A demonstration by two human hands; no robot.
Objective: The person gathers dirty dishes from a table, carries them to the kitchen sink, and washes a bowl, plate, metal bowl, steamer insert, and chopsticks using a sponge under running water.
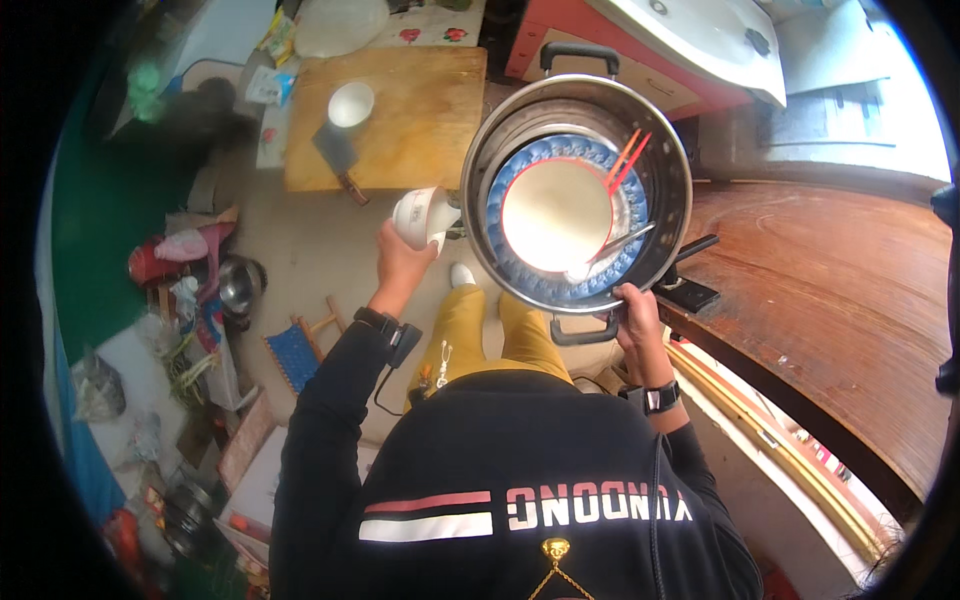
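Observation:
My left hand [407, 251] holds a small stack of white bowls [416, 216], tilted, left of the pot. My right hand [639, 311] grips the near right rim of a large two-handled metal pot [475, 187], beside its lower handle. Inside the pot lies a blue-patterned plate [517, 271] with a red-rimmed white bowl [556, 214] on it. A pair of red chopsticks [628, 161] and a metal-handled spoon [622, 241] rest against that bowl. What lies underneath the plate is mostly hidden.
A wooden board [420, 112] ahead bears a white bowl [351, 105] and a cleaver [335, 150]. A white washbasin [697, 30] stands ahead right, a brown wooden tabletop [817, 255] at the right. A blue-seated folding stool [295, 356] and a metal basin [240, 285] are at the left.

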